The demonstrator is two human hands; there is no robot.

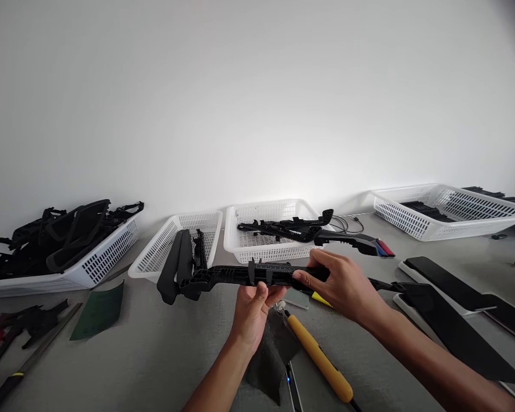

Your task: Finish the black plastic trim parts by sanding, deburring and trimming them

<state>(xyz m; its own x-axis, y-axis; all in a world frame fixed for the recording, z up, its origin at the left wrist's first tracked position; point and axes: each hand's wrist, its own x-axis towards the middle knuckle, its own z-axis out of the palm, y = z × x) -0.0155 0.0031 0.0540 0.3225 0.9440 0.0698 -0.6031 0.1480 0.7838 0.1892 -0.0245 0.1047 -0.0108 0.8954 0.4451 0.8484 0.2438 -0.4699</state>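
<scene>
A long black plastic trim part [229, 275] is held up level above the table, its thicker end to the left. Against its middle lies a black vernier caliper [277, 267], jaws set across the part. My left hand [249, 315] is closed around the part from below, thumb beside a caliper jaw. My right hand [341, 283] grips the right end of the caliper from above, thumb and fingers pinched; it hides how far the part runs behind it. Below the hands lie a yellow-handled corded tool [320, 357] and a dark abrasive sheet [272, 355].
White baskets [152, 260] with black plastic parts line the wall. Black flat panels [455, 326] lie at right. At left are a green sheet [98, 312], a file [47, 337] and a red-and-black clamp-like tool [0, 337]. A slim blue-lit tool [292, 386] lies in front.
</scene>
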